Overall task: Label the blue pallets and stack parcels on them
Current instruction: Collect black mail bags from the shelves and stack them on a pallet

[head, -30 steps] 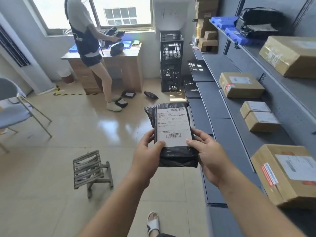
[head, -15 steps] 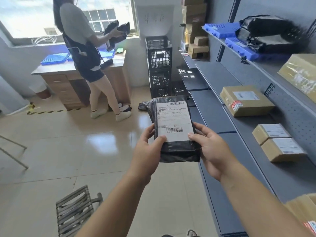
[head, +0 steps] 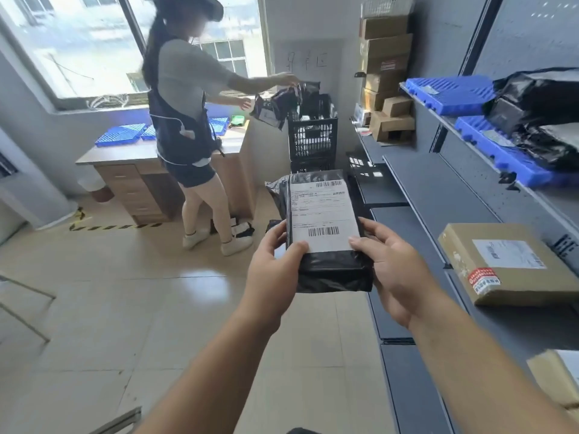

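There is one wide-angle view, worn on the person's head. It faces forward and tilts down, with the black parcel (head: 332, 274) close below it at frame centre. Beyond the parcel are the floor (head: 125, 308), the worktop (head: 125, 153) and the window (head: 78, 42). Right of the parcel, the grey shelving (head: 438, 189) recedes from the camera.

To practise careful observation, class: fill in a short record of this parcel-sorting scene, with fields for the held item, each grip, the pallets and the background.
Held item: black parcel with white barcode label facing the camera
Left grip: holds the parcel's left edge, thumb on the label
Right grip: holds the right edge, thumb on the label
Blue pallets: two on the upper shelf, black bags on the nearer
Background: another person reaching over a black crate
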### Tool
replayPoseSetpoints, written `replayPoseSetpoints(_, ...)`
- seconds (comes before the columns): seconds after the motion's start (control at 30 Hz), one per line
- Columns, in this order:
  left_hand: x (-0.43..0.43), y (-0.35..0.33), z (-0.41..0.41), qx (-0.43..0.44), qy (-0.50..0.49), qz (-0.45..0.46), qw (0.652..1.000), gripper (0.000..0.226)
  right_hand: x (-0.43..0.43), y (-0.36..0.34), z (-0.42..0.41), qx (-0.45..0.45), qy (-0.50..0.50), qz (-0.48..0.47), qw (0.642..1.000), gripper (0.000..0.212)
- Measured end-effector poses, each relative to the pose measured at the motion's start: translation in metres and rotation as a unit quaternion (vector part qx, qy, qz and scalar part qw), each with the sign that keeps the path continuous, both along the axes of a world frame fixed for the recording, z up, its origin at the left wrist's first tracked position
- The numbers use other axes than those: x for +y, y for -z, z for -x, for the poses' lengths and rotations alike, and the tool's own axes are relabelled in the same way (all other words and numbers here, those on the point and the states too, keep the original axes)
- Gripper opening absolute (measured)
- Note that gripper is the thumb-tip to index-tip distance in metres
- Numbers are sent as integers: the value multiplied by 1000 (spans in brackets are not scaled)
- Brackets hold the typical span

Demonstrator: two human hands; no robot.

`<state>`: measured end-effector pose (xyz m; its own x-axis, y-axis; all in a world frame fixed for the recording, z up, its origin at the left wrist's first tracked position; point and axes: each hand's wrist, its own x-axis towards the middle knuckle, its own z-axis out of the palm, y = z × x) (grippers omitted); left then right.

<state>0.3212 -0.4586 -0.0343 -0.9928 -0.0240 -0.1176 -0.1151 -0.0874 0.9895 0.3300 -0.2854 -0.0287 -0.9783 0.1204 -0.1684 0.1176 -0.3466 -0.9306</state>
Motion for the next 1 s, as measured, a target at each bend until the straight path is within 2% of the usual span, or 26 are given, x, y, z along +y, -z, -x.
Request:
replayPoseSetpoints(0.37,32,-2,154,-10,-11,4,1000,50,32,-3,156,-5,0,-16,1000,31)
replayPoseSetpoints(0.67,28,-4,316,3,53,-11,999,56,25,-7,298,2,50,-29,998,34)
replayPoseSetpoints(0.9,35,-21,419,28,123,4,992,39,28,-19,376,26,134,-23,990,28)
replayPoseSetpoints(1.0,53,-27,445,32,162,-1,986,43,43,-22,392,39,162,-49,985,32)
